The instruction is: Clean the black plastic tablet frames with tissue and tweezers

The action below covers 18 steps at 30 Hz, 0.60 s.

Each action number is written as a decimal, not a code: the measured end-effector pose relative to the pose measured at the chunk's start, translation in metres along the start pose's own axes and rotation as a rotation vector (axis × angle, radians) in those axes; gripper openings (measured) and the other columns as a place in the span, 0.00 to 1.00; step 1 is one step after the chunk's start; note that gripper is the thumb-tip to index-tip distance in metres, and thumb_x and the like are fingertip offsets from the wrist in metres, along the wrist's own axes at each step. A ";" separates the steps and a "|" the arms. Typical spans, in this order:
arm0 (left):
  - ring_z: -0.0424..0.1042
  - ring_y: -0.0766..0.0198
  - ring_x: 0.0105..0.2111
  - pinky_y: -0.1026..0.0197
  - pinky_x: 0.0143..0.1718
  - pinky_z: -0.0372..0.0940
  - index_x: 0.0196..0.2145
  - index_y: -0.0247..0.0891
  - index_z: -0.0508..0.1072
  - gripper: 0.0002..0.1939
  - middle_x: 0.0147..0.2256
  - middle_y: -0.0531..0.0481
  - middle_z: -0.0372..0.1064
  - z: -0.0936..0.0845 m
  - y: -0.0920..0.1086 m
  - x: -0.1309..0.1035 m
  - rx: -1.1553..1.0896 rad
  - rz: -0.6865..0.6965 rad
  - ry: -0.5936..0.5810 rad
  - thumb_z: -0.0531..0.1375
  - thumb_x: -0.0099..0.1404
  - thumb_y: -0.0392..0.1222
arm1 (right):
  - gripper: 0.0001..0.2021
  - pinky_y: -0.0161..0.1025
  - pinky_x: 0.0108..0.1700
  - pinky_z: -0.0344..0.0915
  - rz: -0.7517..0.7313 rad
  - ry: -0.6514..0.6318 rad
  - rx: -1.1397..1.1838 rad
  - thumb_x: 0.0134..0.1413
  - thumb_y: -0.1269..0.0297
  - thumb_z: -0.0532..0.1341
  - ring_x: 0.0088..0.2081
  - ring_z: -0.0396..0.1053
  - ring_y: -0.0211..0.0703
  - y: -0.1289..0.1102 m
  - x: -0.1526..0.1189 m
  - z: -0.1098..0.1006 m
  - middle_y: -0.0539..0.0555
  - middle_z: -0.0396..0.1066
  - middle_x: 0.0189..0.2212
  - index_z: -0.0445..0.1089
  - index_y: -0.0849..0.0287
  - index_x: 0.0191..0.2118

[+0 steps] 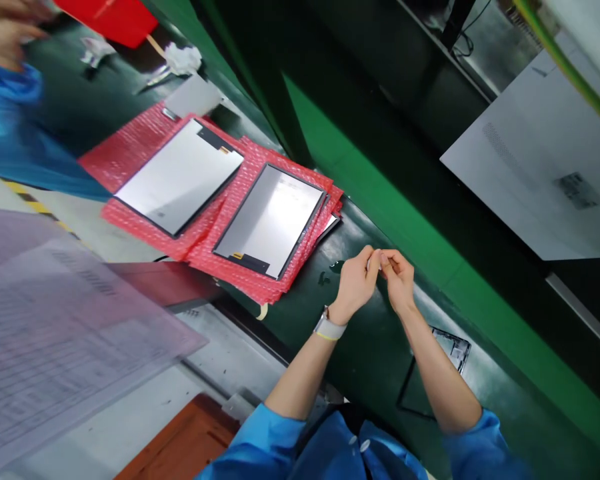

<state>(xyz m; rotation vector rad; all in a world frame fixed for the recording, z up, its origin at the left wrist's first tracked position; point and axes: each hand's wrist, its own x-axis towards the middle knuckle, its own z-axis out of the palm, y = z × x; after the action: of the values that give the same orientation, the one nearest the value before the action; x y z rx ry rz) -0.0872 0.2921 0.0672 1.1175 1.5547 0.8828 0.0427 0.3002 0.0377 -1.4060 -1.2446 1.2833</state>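
Near the lower middle of the frame, the person's left hand (354, 283) and right hand (398, 279) meet fingertip to fingertip above the dark green worktop (360, 347). The fingers of both are pinched narrow around something very small and pale between them; it is too small to tell what it is, perhaps a sticker or a bit of tape. A white wristband (329, 328) sits on the left wrist.

Judging from how things lie, the work looks partly done: two flat grey rectangular display panels lie face up on red bubble-wrap sheets (145, 143), one at centre left (180, 177) and one just right of it (270, 220), the edge of another panel peeping out beneath the second. A dark rectangular frame piece (437, 373) lies on the worktop under the right forearm, untouched by either hand, so it seems still to be handled.

Counted: two panels in full view, several overlapping red sheets, one frame piece. At upper left a co-worker's hand (5, 30) and blue sleeve (15, 127) show, with a red tray (113, 20) and crumpled white scraps (183, 59) nearby.
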 end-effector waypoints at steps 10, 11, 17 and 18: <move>0.63 0.67 0.22 0.62 0.29 0.59 0.31 0.42 0.66 0.23 0.23 0.58 0.63 -0.084 0.032 0.051 0.148 0.037 0.206 0.55 0.79 0.60 | 0.16 0.42 0.45 0.70 -0.226 -0.014 -0.473 0.76 0.49 0.57 0.41 0.71 0.44 0.024 0.051 0.000 0.57 0.75 0.43 0.74 0.56 0.43; 0.61 0.67 0.24 0.61 0.31 0.57 0.31 0.42 0.64 0.21 0.24 0.58 0.62 -0.100 0.032 0.052 0.194 0.042 0.267 0.57 0.78 0.57 | 0.16 0.43 0.46 0.69 -0.238 -0.017 -0.533 0.76 0.52 0.56 0.41 0.70 0.45 0.033 0.050 -0.003 0.57 0.74 0.42 0.73 0.57 0.42; 0.58 0.66 0.30 0.59 0.39 0.53 0.31 0.41 0.62 0.14 0.27 0.56 0.60 -0.172 0.016 0.065 0.468 -0.001 0.451 0.57 0.77 0.45 | 0.11 0.45 0.49 0.66 -0.309 -0.051 -0.788 0.75 0.60 0.55 0.44 0.69 0.47 0.068 0.035 -0.007 0.57 0.72 0.40 0.70 0.56 0.40; 0.58 0.66 0.30 0.59 0.40 0.53 0.31 0.40 0.63 0.14 0.27 0.56 0.60 -0.175 0.012 0.068 0.507 -0.008 0.429 0.57 0.77 0.45 | 0.12 0.45 0.48 0.66 -0.319 -0.055 -0.813 0.76 0.60 0.55 0.44 0.69 0.47 0.069 0.034 -0.007 0.57 0.73 0.40 0.70 0.56 0.40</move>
<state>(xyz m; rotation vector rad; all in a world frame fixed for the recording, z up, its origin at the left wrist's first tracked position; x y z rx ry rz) -0.2598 0.3583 0.1017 1.3272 2.2215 0.7739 0.0576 0.3232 -0.0345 -1.6081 -2.0656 0.6023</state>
